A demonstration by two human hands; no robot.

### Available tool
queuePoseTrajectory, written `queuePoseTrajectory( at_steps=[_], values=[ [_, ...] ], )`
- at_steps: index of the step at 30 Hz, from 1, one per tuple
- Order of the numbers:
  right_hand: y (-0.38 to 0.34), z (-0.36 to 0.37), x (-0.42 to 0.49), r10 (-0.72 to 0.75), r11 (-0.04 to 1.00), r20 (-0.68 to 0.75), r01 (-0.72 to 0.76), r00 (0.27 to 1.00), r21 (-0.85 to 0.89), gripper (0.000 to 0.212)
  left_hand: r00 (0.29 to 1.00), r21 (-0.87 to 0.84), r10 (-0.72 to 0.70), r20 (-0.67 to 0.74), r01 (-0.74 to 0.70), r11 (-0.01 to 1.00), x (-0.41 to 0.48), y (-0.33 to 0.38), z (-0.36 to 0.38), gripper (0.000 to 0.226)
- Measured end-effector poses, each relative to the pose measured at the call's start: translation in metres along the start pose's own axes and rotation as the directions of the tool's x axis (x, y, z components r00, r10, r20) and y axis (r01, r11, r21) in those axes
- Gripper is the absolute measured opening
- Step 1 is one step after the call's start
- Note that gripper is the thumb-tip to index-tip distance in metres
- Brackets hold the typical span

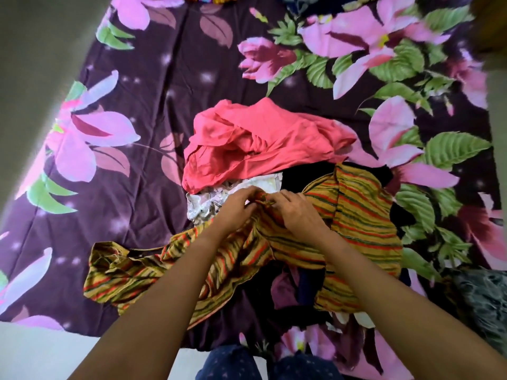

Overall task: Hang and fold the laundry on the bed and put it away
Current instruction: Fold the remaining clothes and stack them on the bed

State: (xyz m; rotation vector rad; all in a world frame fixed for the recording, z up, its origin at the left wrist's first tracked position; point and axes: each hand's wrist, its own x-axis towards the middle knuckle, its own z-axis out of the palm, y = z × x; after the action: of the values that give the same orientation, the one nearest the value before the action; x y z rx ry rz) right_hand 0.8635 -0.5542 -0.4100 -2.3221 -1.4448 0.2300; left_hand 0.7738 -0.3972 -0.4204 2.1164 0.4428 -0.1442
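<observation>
Grips striped garment (365, 215) at a bunched spot, apparently a hem, with left hand (236, 208) and right hand (299, 212), by bed's (164, 78) near edge; needs lifting clear, shaking flat before folding.

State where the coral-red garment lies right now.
The coral-red garment lies crumpled mid-frame in the head view, on the floral bedsheet, just beyond the white printed cloth and the striped garment that the left hand and right hand grip.

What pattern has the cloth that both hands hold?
The cloth is mustard yellow with thin red and dark green stripes, clearest in the head view.
</observation>
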Motion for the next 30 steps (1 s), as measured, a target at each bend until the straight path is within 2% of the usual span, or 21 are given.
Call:
queuePoseTrajectory(
  at_steps=[2,4,6,10,12,17,20,22,23,25,27,29,30],
  values=[
    [-0.009,-0.028,-0.005,0.095,0.988,-0.087,-0.083,0.992,0.133,0.022,0.999,-0.083,0.009,-0.051,-0.013,0.996,-0.007,0.028,-0.014,0.024],
    [-0.02,-0.06,-0.007,0.198,0.947,-0.156,-0.148,0.968,0.285,0.033,0.99,-0.176,0.041,-0.137,-0.065,0.982,-0.015,0.057,-0.027,0.018],
    [-0.037,-0.097,-0.009,0.228,0.928,-0.235,-0.138,0.945,0.346,0.034,0.965,-0.207,0.092,-0.244,-0.145,0.968,-0.024,0.093,-0.041,0.022],
    [-0.074,-0.183,0.0,0.332,0.838,-0.376,-0.087,0.865,0.539,0.017,0.878,-0.242,0.228,-0.421,-0.351,0.905,-0.04,0.178,-0.083,0.022],
    [-0.092,-0.231,0.006,0.383,0.769,-0.407,-0.043,0.829,0.638,0.011,0.801,-0.185,0.341,-0.492,-0.48,0.858,-0.051,0.226,-0.109,0.016],
    [-0.128,-0.339,0.018,0.235,0.772,-0.488,0.143,0.841,0.619,0.028,0.626,-0.08,0.493,-0.605,-0.663,0.744,-0.075,0.334,-0.17,0.02],
    [-0.159,-0.398,0.011,0.122,0.679,-0.531,0.32,0.839,0.661,0.027,0.54,-0.056,0.563,-0.626,-0.751,0.658,-0.101,0.388,-0.197,0.021],
    [-0.173,-0.429,0.005,0.052,0.73,-0.593,0.374,0.803,0.572,0.025,0.462,0.025,0.647,-0.607,-0.802,0.597,-0.118,0.418,-0.211,0.029],
    [-0.176,-0.439,0.004,0.049,0.758,-0.639,0.388,0.767,0.524,0.023,0.446,0.041,0.685,-0.577,-0.821,0.569,-0.123,0.429,-0.217,0.034],
    [-0.183,-0.464,-0.001,0.094,0.783,-0.726,0.4,0.681,0.476,0.022,0.477,-0.079,0.728,-0.492,-0.858,0.508,-0.138,0.45,-0.228,0.043],
    [-0.188,-0.488,-0.005,0.177,0.744,-0.752,0.414,0.635,0.525,0.022,0.458,-0.157,0.758,-0.465,-0.885,0.438,-0.146,0.464,-0.238,0.048],
    [-0.197,-0.509,-0.013,0.196,0.654,-0.753,0.489,0.628,0.578,0.016,0.443,-0.081,0.776,-0.45,-0.885,0.458,-0.147,0.473,-0.241,0.054],
    [-0.202,-0.516,-0.016,0.186,0.633,-0.757,0.513,0.626,0.58,0.016,0.468,-0.05,0.777,-0.42,-0.867,0.496,-0.145,0.476,-0.239,0.054]
  ],
)
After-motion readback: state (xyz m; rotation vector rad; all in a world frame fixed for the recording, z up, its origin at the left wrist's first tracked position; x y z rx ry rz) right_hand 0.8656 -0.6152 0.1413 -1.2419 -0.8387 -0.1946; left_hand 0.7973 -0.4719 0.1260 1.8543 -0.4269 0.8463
